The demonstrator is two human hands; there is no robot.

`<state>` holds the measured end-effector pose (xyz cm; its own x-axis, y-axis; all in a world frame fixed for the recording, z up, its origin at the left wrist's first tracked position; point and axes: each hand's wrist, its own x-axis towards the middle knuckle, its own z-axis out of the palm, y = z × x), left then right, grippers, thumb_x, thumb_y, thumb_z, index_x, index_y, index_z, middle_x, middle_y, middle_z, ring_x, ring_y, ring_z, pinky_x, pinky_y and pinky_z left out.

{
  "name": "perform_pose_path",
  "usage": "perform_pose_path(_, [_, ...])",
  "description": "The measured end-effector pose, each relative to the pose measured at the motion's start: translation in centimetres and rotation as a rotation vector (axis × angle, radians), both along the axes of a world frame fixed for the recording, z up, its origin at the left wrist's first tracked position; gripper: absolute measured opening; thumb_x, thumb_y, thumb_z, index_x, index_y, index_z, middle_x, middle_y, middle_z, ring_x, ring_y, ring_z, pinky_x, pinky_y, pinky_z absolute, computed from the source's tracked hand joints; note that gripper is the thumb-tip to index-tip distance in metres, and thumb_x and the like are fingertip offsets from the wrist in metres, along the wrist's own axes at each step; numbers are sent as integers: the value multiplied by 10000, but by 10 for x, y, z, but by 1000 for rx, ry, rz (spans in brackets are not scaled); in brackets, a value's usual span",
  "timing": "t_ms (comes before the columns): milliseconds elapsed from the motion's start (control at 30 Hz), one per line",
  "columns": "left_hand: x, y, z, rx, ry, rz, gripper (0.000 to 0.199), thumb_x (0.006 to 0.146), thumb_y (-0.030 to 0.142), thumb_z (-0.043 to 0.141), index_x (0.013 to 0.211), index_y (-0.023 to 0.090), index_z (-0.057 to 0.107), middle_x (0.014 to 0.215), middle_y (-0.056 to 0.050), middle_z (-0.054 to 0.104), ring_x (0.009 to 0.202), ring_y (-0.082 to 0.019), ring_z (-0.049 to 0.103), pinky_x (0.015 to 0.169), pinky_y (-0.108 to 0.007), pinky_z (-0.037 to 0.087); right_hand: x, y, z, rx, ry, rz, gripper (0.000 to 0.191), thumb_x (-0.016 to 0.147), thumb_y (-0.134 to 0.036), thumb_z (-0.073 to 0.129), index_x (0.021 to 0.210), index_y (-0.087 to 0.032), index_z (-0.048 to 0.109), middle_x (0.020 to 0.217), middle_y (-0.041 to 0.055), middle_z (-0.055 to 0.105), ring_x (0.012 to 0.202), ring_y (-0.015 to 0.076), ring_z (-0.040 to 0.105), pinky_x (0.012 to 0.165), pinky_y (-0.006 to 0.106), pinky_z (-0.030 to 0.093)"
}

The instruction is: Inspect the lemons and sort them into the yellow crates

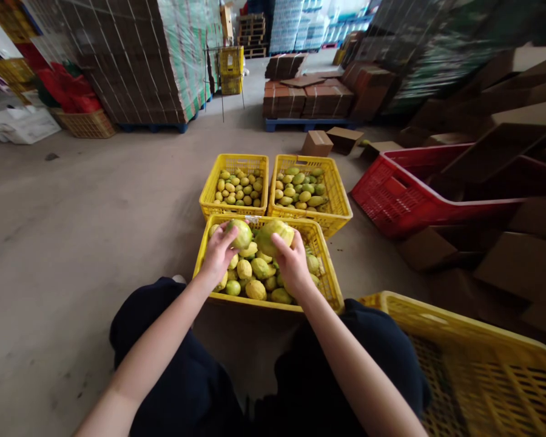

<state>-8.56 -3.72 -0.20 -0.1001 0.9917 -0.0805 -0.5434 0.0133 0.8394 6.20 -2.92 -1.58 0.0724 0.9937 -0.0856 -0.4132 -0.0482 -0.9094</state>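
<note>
My left hand point(218, 252) is closed around a smooth, rounded yellow-green fruit point(241, 234). In my right hand point(293, 258) is a larger, ridged yellow-green fruit point(269, 235), my thumb lying across it. Both fruits are held up side by side, a small gap between them, over the nearest yellow crate point(334, 291). That crate holds many similar fruits point(256, 289), some bumpy, some smooth; their exact kind I cannot tell. My hands and forearms hide part of the crate's contents.
Beyond stand two more yellow crates, the left one point(203, 197) with smaller fruits, the right one point(346, 206) with longer ones. A yellow crate point(473, 328) is by my right knee. Further right, a red crate point(391, 206) sits among cardboard boxes point(523, 267). Wrapped pallets point(127, 67) stand behind.
</note>
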Motion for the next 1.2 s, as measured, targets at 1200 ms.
perform_pose_path(1200, [-8,10,-8,-422,-331,-214,134,718,279,571,640,180,524,589,-3,522,435,-80,474,376,-182,390,9,14,-5,-470,398,-12,261,726,-519,612,749,-259,601,662,11,670,655,225,652,600,382,585])
